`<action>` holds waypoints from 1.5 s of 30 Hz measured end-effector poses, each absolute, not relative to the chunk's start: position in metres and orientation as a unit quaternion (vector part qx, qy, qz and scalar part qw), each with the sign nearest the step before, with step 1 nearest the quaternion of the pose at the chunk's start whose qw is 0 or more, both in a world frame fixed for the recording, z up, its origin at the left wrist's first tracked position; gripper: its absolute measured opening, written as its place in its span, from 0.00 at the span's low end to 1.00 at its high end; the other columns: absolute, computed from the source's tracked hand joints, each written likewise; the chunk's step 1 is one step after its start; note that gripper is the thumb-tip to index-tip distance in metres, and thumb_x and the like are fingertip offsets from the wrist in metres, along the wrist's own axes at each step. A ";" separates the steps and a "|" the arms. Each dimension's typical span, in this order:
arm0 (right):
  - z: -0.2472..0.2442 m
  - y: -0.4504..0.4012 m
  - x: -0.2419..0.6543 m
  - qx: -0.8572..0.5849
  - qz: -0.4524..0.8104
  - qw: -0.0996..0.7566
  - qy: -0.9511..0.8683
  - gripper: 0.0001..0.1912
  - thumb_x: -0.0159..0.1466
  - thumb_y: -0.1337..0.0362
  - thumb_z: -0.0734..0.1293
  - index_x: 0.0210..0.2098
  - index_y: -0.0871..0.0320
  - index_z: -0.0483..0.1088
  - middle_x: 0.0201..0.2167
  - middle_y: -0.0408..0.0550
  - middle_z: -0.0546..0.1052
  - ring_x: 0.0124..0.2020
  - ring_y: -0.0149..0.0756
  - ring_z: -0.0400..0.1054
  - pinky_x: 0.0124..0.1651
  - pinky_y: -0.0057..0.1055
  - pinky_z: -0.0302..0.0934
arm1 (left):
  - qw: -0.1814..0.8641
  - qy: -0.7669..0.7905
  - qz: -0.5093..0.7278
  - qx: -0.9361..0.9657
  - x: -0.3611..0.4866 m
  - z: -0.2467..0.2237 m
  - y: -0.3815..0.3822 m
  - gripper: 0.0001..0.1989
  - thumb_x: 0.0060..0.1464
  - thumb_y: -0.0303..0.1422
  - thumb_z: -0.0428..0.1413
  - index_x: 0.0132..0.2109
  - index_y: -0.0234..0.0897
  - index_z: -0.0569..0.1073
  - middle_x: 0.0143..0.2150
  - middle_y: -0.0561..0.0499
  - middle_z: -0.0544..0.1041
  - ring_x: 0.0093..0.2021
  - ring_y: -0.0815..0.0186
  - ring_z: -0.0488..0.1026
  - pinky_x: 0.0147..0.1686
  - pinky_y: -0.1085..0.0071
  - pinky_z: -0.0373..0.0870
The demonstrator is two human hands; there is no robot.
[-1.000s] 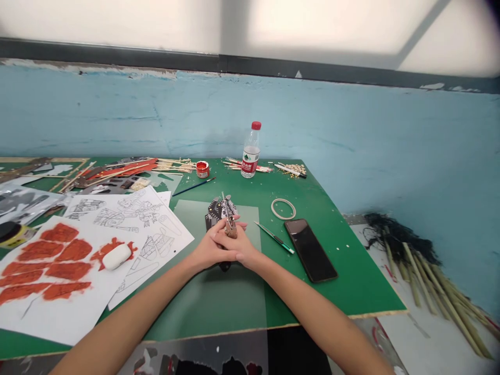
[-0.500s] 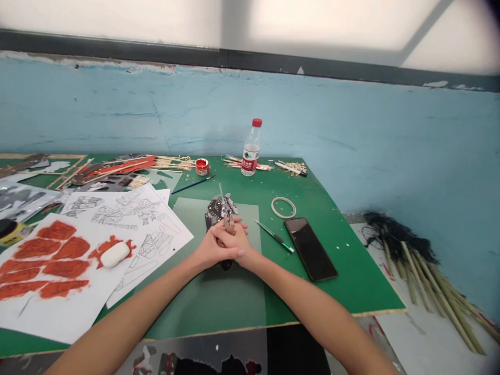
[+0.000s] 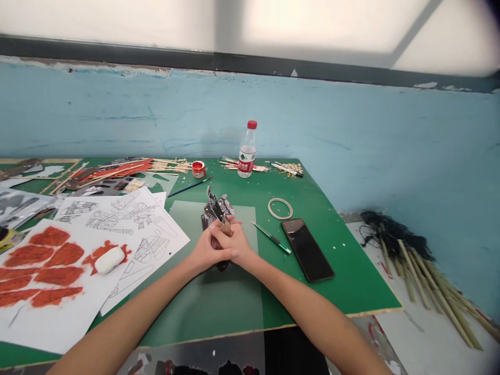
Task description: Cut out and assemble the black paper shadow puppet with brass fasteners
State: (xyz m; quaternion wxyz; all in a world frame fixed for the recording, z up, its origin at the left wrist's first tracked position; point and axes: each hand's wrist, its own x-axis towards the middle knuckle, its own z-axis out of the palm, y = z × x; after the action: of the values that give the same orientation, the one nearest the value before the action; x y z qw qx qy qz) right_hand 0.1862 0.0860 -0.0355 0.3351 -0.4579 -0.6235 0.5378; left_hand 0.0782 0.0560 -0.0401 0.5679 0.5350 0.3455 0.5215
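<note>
My left hand (image 3: 208,251) and my right hand (image 3: 235,244) are clasped together over the translucent sheet, both closed around a black cut-out puppet figure (image 3: 213,209) with white patterning. Its patterned pieces stick out beyond my fingers, away from me. A brown part (image 3: 225,225) shows between my hands, and a dark end pokes out below them. Most of what lies inside my grip is hidden by the fingers and thumbs. Right of my right hand, apart from it, lies a green utility knife (image 3: 271,237).
A black phone (image 3: 307,250) and a ring of tape (image 3: 280,209) lie to the right. Behind stand a water bottle (image 3: 247,151) and a red paint jar (image 3: 198,169), near a paintbrush (image 3: 190,187). Left are line drawings (image 3: 156,245) and a white case (image 3: 110,260) on red-painted paper.
The figure's far end has tilted and spread, showing a dark piece where a thin pale strip stood up. My hands stay clasped. The whole view has shifted slightly.
</note>
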 end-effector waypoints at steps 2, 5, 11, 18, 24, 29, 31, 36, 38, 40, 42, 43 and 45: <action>-0.035 0.091 0.194 -0.457 0.519 0.346 -0.634 0.23 0.66 0.52 0.62 0.19 0.54 0.53 0.18 0.38 0.56 0.22 0.29 0.53 0.27 0.28 0.50 | 0.523 0.356 0.553 0.542 0.072 -0.039 0.056 0.39 0.50 0.51 0.68 0.62 0.37 0.67 0.60 0.36 0.75 0.59 0.46 0.75 0.57 0.53 0.72; -0.033 0.100 0.208 -0.476 0.421 0.336 -0.695 0.25 0.64 0.55 0.64 0.17 0.55 0.51 0.18 0.37 0.51 0.23 0.27 0.46 0.27 0.28 0.40 | 0.364 0.437 0.574 0.589 0.057 -0.037 0.056 0.23 0.59 0.49 0.62 0.53 0.38 0.72 0.49 0.43 0.79 0.47 0.56 0.77 0.48 0.62 0.72; -0.020 0.111 0.218 -0.512 0.287 0.264 -0.765 0.19 0.64 0.61 0.66 0.17 0.58 0.66 0.17 0.39 0.59 0.24 0.29 0.46 0.28 0.28 0.40 | 0.229 0.505 0.485 0.676 0.046 -0.029 0.053 0.17 0.68 0.42 0.52 0.35 0.36 0.75 0.30 0.50 0.78 0.31 0.64 0.74 0.36 0.68 0.68; -0.019 0.114 0.215 -0.533 0.275 0.198 -0.775 0.18 0.66 0.60 0.66 0.21 0.58 0.74 0.19 0.41 0.66 0.24 0.30 0.47 0.28 0.29 0.41 | 0.234 0.526 0.485 0.658 0.052 -0.029 0.055 0.20 0.70 0.42 0.50 0.34 0.36 0.75 0.28 0.51 0.77 0.28 0.65 0.74 0.33 0.70 0.68; -0.016 0.111 0.217 -0.528 0.263 0.182 -0.786 0.19 0.67 0.58 0.65 0.21 0.58 0.73 0.19 0.41 0.67 0.23 0.30 0.46 0.29 0.30 0.40 | 0.213 0.532 0.483 0.662 0.050 -0.031 0.055 0.18 0.69 0.40 0.51 0.34 0.36 0.76 0.29 0.50 0.79 0.29 0.65 0.74 0.34 0.70 0.68; -0.012 0.109 0.221 -0.525 0.241 0.182 -0.795 0.18 0.66 0.59 0.65 0.20 0.57 0.68 0.18 0.41 0.65 0.22 0.30 0.47 0.29 0.31 0.39 | 0.255 0.533 0.491 0.640 0.051 -0.030 0.055 0.17 0.68 0.38 0.51 0.31 0.36 0.74 0.25 0.53 0.74 0.25 0.67 0.69 0.30 0.71 0.65; -0.011 0.110 0.225 -0.511 0.251 0.184 -0.801 0.18 0.65 0.60 0.65 0.19 0.57 0.65 0.17 0.39 0.61 0.22 0.30 0.45 0.29 0.31 0.39 | 0.308 0.513 0.504 0.622 0.049 -0.030 0.057 0.19 0.67 0.38 0.51 0.27 0.37 0.70 0.22 0.54 0.71 0.23 0.68 0.66 0.27 0.71 0.62; -0.009 0.117 0.243 -0.449 0.330 0.163 -0.814 0.21 0.66 0.57 0.63 0.19 0.57 0.58 0.19 0.37 0.53 0.25 0.29 0.44 0.29 0.30 0.39 | 0.491 0.411 0.527 0.559 0.043 -0.032 0.060 0.19 0.62 0.36 0.51 0.23 0.40 0.60 0.17 0.57 0.60 0.19 0.71 0.56 0.23 0.72 0.55; -0.008 0.119 0.249 -0.433 0.354 0.150 -0.815 0.23 0.66 0.55 0.63 0.19 0.56 0.56 0.21 0.37 0.50 0.26 0.29 0.42 0.29 0.30 0.38 | 0.540 0.386 0.520 0.538 0.041 -0.034 0.061 0.18 0.60 0.36 0.52 0.23 0.40 0.58 0.18 0.59 0.57 0.19 0.72 0.52 0.21 0.72 0.51; -0.007 0.119 0.253 -0.422 0.364 0.139 -0.818 0.24 0.66 0.55 0.64 0.19 0.56 0.53 0.21 0.37 0.48 0.27 0.29 0.40 0.29 0.30 0.38 | 0.574 0.372 0.505 0.526 0.041 -0.035 0.062 0.17 0.58 0.36 0.53 0.24 0.40 0.59 0.18 0.60 0.56 0.18 0.74 0.50 0.20 0.73 0.48; -0.006 0.118 0.255 -0.416 0.360 0.134 -0.824 0.24 0.65 0.56 0.65 0.19 0.56 0.51 0.22 0.37 0.47 0.28 0.30 0.39 0.29 0.31 0.37 | 0.600 0.360 0.496 0.514 0.041 -0.036 0.063 0.16 0.57 0.36 0.54 0.24 0.39 0.60 0.19 0.60 0.54 0.18 0.74 0.48 0.20 0.74 0.45; -0.005 0.118 0.256 -0.415 0.354 0.134 -0.827 0.24 0.64 0.57 0.65 0.19 0.56 0.51 0.22 0.37 0.47 0.28 0.31 0.39 0.29 0.31 0.37 | 0.608 0.356 0.494 0.509 0.041 -0.036 0.064 0.16 0.57 0.36 0.54 0.24 0.39 0.59 0.19 0.61 0.54 0.19 0.75 0.47 0.20 0.74 0.45; -0.003 0.116 0.256 -0.415 0.344 0.133 -0.832 0.23 0.64 0.58 0.65 0.19 0.56 0.51 0.22 0.37 0.46 0.29 0.31 0.38 0.29 0.31 0.37 | 0.615 0.355 0.495 0.501 0.040 -0.037 0.064 0.16 0.57 0.35 0.55 0.24 0.39 0.59 0.19 0.61 0.53 0.19 0.75 0.47 0.21 0.74 0.44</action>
State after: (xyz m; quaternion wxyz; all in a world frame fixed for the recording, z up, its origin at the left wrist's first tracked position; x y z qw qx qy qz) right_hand 0.2562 0.1164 -0.0035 0.1329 -0.4147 -0.8320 0.3436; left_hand 0.0403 0.0644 -0.0366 0.6146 0.5014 0.3553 0.4946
